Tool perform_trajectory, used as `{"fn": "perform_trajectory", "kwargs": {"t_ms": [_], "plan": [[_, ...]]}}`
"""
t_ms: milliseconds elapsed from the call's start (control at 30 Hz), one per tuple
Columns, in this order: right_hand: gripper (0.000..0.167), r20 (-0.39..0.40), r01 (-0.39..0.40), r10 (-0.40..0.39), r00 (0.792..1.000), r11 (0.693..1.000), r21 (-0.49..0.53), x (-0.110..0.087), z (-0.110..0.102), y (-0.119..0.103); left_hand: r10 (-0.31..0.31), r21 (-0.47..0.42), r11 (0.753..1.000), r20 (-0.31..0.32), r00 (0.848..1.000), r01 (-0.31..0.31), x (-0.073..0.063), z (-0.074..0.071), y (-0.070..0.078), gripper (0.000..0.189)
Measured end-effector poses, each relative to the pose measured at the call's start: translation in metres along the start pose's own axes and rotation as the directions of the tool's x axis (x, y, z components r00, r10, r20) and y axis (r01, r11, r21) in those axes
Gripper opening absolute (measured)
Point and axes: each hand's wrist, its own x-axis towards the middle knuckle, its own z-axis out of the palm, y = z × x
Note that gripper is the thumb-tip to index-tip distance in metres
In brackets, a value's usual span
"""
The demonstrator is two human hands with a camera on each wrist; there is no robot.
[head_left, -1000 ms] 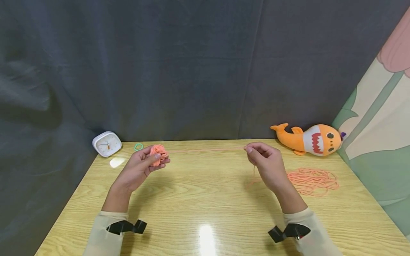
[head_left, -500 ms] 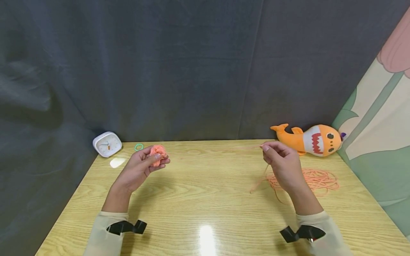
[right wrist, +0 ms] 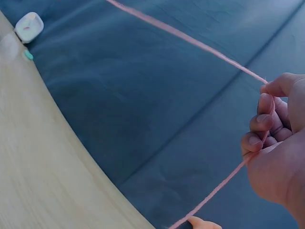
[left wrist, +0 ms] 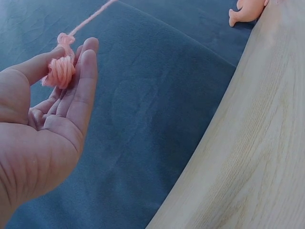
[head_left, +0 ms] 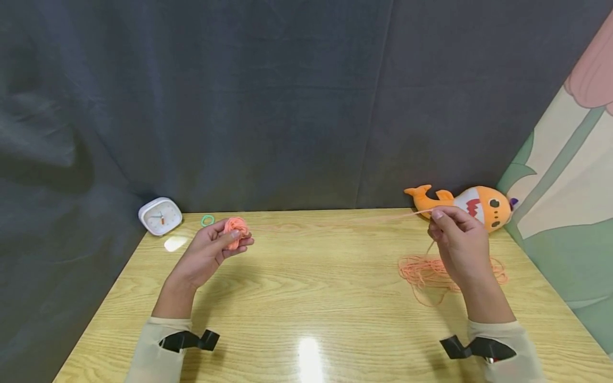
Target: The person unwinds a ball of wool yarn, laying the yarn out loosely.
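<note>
A small wound ball of coral yarn [head_left: 235, 230] is pinched between the thumb and fingers of my left hand [head_left: 206, 254]. From it a single strand [right wrist: 190, 39] runs across to my right hand [head_left: 462, 247], whose thumb and forefinger pinch it. The right wrist view shows the strand passing through the curled fingers and out below the palm. It hangs down to a loose heap of coral yarn [head_left: 421, 272] on the table under the right hand, partly hidden by that hand and wrist. Both hands are raised above the table.
A white alarm clock [head_left: 160, 216] stands at the back left, with a green ring [head_left: 207, 220] beside it. An orange shark plush [head_left: 493, 207] lies at the back right, partly behind the right hand. A dark curtain [head_left: 287, 106] borders the wooden table's [head_left: 306, 298] far edge.
My right hand has moved to the right, lengthening the strand between the hands, and the loose yarn end has drawn off the table's middle. My left hand has stayed still with the ball.
</note>
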Motion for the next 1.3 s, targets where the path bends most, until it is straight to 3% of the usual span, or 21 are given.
{"fn": "perform_trajectory", "kwargs": {"t_ms": [267, 600, 900, 1233, 1300], "plan": [[0.016, -0.087, 0.032, -0.030, 0.996, 0.999, 0.033, 0.002, -0.017, -0.014, 0.002, 0.001, 1.000, 0.005, 1.000, -0.002, 0.000, 0.001, -0.001, 0.020], [0.021, -0.052, 0.121, -0.113, 0.992, 0.976, 0.182, 0.005, -0.031, -0.021, 0.006, 0.008, 1.000, 0.010, 1.000, -0.006, -0.001, 0.001, 0.000, 0.023], [0.014, -0.201, 0.141, -0.109, 0.974, 0.978, 0.152, 0.006, -0.041, -0.034, 0.009, 0.024, 1.000, -0.001, 1.000, -0.009, -0.001, 0.000, 0.000, 0.027], [0.014, -0.273, 0.232, -0.162, 0.948, 0.941, 0.248, 0.009, -0.059, -0.047, 0.019, 0.012, 1.000, 0.000, 1.000, -0.019, -0.002, -0.003, 0.000, 0.020], [0.014, -0.301, 0.265, -0.185, 0.935, 0.931, 0.250, 0.010, -0.063, -0.049, 0.018, 0.010, 1.000, 0.001, 1.000, -0.018, -0.002, -0.003, 0.000, 0.021]]}}
